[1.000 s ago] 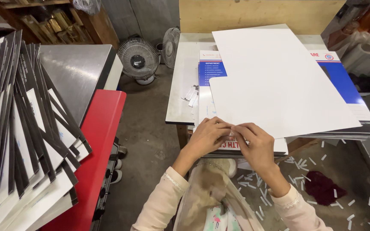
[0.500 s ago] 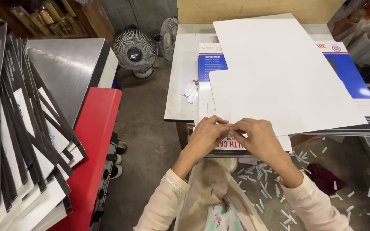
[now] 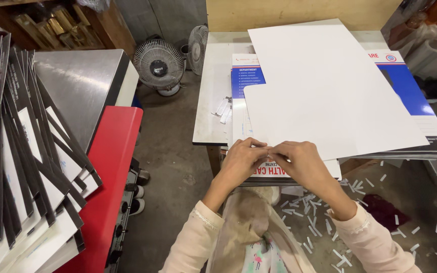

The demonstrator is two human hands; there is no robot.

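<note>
My left hand (image 3: 244, 161) and my right hand (image 3: 299, 163) meet fingertip to fingertip at the near edge of a large white card sheet (image 3: 330, 86). Together they pinch a thin white strip (image 3: 268, 148) along that edge. The sheet lies face down on a stack of printed blue-and-white sheets (image 3: 405, 86) on a white table (image 3: 211, 106). What the fingers hide under them cannot be made out.
Small white strips (image 3: 223, 107) lie on the table's left part. Two fans (image 3: 159, 64) stand on the floor behind. A red machine (image 3: 108, 167) and fanned black-and-white folders (image 3: 21, 156) fill the left. Paper scraps (image 3: 309, 212) litter the floor.
Both hands stayed at the sheet's near edge, their fingertips drawing closer together. The view shifted slightly to the left and down.
</note>
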